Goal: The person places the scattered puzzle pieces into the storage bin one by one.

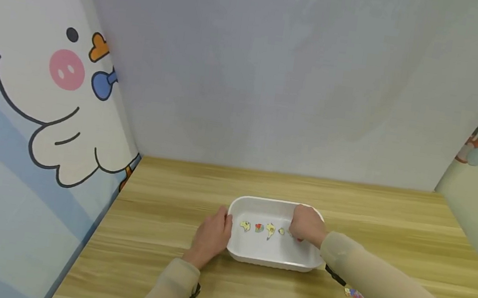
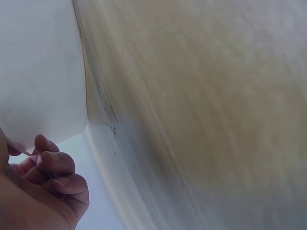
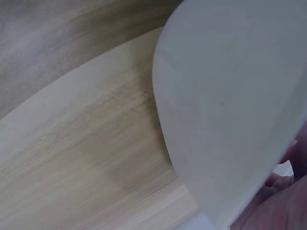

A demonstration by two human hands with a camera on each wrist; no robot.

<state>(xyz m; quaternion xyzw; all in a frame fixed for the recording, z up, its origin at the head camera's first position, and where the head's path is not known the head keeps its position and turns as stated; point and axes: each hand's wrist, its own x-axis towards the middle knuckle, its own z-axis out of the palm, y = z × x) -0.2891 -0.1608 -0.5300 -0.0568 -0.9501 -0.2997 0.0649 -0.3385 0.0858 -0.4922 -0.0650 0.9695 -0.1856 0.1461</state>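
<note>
A white tray point(image 1: 253, 249) stands on the wooden table. At its left end my left hand point(image 1: 212, 233) grips the rim; in the left wrist view the curled fingers point(image 2: 57, 163) sit at the edge of the tray. Reaching over the right end, my right hand point(image 1: 308, 224) is bent down into the tray, its fingertips mostly hidden. I cannot tell whether it pinches anything. Small flat cutouts lie in a row on the tray floor: a yellow one point(image 1: 245, 226), a red-topped one point(image 1: 259, 227), another yellow one point(image 1: 270, 230) and a tiny one point(image 1: 281, 231). A bit of red shows under the right hand.
Colourful flat pieces point(image 1: 354, 294) lie on the wooden table point(image 1: 160, 199), partly under the right forearm. A plain grey wall point(image 1: 294, 75) rises behind the table. Cartoon-printed panels point(image 1: 31, 41) flank both sides. Dark straps show at both wrists.
</note>
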